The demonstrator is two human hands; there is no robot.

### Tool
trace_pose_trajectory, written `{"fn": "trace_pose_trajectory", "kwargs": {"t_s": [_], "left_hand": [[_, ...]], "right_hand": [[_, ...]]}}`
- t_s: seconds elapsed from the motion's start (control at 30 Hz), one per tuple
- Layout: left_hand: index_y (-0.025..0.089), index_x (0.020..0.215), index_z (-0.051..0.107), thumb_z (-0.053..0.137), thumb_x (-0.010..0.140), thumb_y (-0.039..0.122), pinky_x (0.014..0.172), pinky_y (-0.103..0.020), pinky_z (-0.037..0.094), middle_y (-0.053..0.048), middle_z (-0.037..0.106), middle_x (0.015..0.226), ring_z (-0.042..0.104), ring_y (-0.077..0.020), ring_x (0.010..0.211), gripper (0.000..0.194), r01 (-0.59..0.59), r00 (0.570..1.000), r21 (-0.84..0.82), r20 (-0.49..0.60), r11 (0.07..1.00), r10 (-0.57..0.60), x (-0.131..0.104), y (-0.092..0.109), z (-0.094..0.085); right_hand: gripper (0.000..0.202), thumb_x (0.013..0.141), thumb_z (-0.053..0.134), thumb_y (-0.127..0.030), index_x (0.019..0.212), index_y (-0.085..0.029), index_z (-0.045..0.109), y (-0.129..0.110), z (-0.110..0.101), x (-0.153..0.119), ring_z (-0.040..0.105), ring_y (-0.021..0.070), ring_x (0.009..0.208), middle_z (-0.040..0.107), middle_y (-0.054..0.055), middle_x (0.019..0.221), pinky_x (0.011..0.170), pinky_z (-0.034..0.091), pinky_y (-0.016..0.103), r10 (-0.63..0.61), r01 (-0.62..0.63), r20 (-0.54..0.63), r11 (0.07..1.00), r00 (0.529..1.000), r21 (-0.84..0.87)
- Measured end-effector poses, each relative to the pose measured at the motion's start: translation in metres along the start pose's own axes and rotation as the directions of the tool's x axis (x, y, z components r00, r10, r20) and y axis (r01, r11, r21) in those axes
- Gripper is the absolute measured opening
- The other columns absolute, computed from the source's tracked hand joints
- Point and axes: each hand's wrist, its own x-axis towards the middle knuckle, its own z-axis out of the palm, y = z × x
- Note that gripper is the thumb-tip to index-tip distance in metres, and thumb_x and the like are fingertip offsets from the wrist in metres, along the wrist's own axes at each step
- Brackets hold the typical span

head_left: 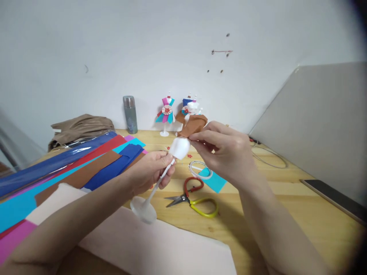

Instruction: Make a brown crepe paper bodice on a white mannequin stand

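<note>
A small white dress-form figure (180, 148) on a thin stem with a round base (143, 209) is tilted, its base toward me. My left hand (155, 168) is closed around the lower end of its body and the top of the stem. Brown material (195, 126) wraps the upper part of the figure. My right hand (223, 147) pinches the lower edge of that brown material, thumb and fingertips together. Below the hands lie open scissors (184, 198) with one red and one yellow handle.
Coloured sheets (77, 172) and brown cloth (83, 128) are piled at left, near a flask (130, 114). Decorated figures (166, 110) stand behind. A white ring (200, 170) overlaps a turquoise piece (215, 183). A pale sheet (166, 244) lies in front, a phone (335, 196) at right.
</note>
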Motion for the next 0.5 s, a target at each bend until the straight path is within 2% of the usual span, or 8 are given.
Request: {"fn": "trace_pose_trajectory", "kwargs": {"t_s": [0.13,0.23,0.5], "left_hand": [[0.015,0.073,0.051,0.070,0.080,0.046,0.037,-0.017,0.032,0.005,0.052,0.058,0.044,-0.0039,0.037,0.037,-0.033,0.997,0.076,-0.072,0.997,0.038,-0.0032,-0.0006,0.0029],[0.016,0.070,0.051,0.066,0.081,0.044,0.037,-0.017,0.034,0.004,0.052,0.054,0.046,-0.0057,0.037,0.034,-0.026,0.994,0.134,-0.102,0.991,0.039,-0.0040,-0.0007,0.0031],[0.018,0.069,0.052,0.059,0.086,0.036,0.039,-0.015,0.032,0.002,0.054,0.041,0.047,-0.0074,0.036,0.026,-0.014,0.985,0.339,-0.155,0.941,0.071,-0.0080,0.0033,0.0028]], "right_hand": [[0.015,0.092,0.060,-0.012,0.082,-0.020,0.070,0.0012,-0.0016,-0.0020,0.058,0.0121,0.060,0.069,0.002,0.078,0.052,0.042,0.025,-0.010,0.012,0.015,0.996,1.000,-0.093],[0.023,0.094,0.055,-0.014,0.076,-0.020,0.068,0.0012,-0.0012,-0.0028,0.057,0.0126,0.062,0.067,0.002,0.075,0.052,0.039,0.026,-0.026,0.032,0.032,0.977,0.999,-0.211],[0.024,0.090,0.050,-0.007,0.071,-0.019,0.061,0.0026,0.0025,-0.0024,0.049,0.0112,0.056,0.067,0.002,0.073,0.050,0.030,0.028,-0.114,0.127,0.056,0.926,0.992,-0.355]]}}
